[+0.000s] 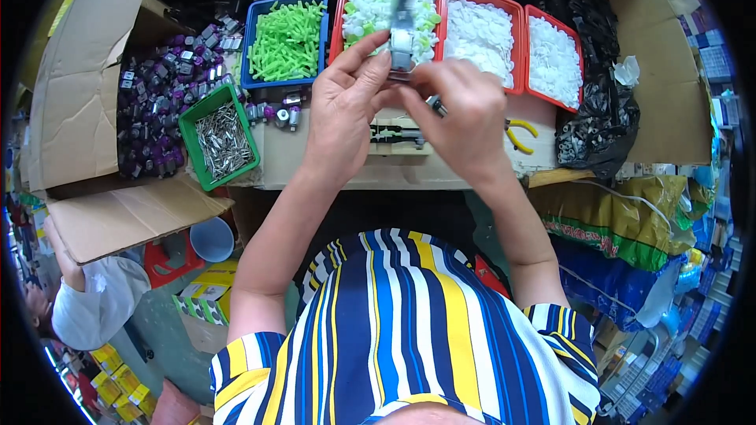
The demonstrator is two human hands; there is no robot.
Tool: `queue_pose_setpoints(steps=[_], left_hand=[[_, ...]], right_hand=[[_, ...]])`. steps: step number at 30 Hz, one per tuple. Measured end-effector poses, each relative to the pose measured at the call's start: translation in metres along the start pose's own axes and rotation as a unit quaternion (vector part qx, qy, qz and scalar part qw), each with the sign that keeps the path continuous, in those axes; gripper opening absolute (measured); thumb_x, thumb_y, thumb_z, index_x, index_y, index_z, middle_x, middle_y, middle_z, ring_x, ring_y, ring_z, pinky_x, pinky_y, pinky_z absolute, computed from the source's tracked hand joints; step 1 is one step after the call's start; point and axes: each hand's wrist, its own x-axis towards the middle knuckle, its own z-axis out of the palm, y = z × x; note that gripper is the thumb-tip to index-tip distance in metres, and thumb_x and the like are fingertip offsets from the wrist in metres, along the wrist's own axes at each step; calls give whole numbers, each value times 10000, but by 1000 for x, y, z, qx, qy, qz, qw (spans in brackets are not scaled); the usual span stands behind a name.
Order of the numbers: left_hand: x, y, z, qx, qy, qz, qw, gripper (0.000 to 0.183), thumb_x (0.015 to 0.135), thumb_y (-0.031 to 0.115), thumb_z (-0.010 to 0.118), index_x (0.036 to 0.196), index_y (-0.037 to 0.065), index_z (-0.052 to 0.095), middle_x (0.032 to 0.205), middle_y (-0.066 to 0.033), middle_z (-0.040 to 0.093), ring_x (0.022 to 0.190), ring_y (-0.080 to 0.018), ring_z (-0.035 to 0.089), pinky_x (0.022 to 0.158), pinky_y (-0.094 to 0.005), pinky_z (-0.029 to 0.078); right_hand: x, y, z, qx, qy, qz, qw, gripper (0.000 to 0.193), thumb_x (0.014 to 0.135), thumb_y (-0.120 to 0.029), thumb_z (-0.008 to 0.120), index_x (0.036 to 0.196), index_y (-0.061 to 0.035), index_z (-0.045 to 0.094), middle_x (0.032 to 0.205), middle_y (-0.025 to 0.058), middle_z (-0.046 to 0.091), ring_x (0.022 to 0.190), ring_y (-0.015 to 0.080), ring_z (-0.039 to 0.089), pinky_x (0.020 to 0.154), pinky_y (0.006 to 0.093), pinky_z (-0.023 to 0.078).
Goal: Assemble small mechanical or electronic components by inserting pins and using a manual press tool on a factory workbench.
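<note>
My left hand (340, 106) pinches a small upright assembly (402, 49), grey with a pale see-through middle and a dark, blurred top, between thumb and fingers. Close against its lower end, the fingers of my right hand (466, 102) are curled together. A short dark metallic bit (437, 105) pokes out at that hand; what else it grips is hidden and smeared by motion. Below the hands a black fixture (394, 134) lies on a pale wooden block (400, 149). Beyond the assembly is a red tray (341, 20) of white and lime plastic pieces.
Two more red trays (520, 47) hold white pieces. A blue tray (246, 71) holds green sticks, a green tray (191, 142) metal pins. Purple-silver parts (161, 102) pile left. Yellow-handled pliers (521, 137), a black bag (602, 138) and cardboard (661, 63) lie right. Another person's sleeve (94, 307) shows lower left.
</note>
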Motion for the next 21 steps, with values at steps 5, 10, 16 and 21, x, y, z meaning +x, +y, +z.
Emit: queue_pose_setpoints(steps=[5, 10, 16, 21], left_hand=[[-9, 16, -14, 96, -20, -4, 995, 231, 937, 62, 638, 1142, -33, 683, 936, -66, 709, 793, -88, 651, 691, -212, 508], [-17, 34, -29, 192, -31, -29, 981, 208, 903, 74, 674, 1084, -18, 721, 872, -48, 714, 716, -69, 630, 635, -190, 464], [-19, 32, -36, 204, -75, -108, 970, 218, 904, 71, 667, 1097, -18, 717, 907, -64, 719, 733, -76, 651, 645, -189, 494], [-22, 30, -38, 292, -24, -110, 950, 255, 916, 110, 681, 1138, -13, 704, 935, -56, 693, 766, -90, 624, 703, -207, 494]], right_hand=[[2, -8, -12, 37, -30, -47, 998, 214, 749, -178, 804, 877, -79, 663, 824, 26, 657, 756, 205, 638, 640, 345, 450], [0, 6, -30, 37, -34, -102, 993, 333, 735, -152, 814, 1034, -63, 698, 952, 61, 653, 893, 232, 636, 766, 361, 488], [-19, 18, -27, 53, -111, -92, 988, 358, 734, -153, 813, 1057, -56, 694, 995, 73, 665, 917, 236, 644, 777, 370, 492], [-28, 26, -19, 134, -154, -30, 978, 347, 754, -118, 802, 1064, -25, 676, 989, 110, 655, 921, 261, 643, 772, 367, 518]])
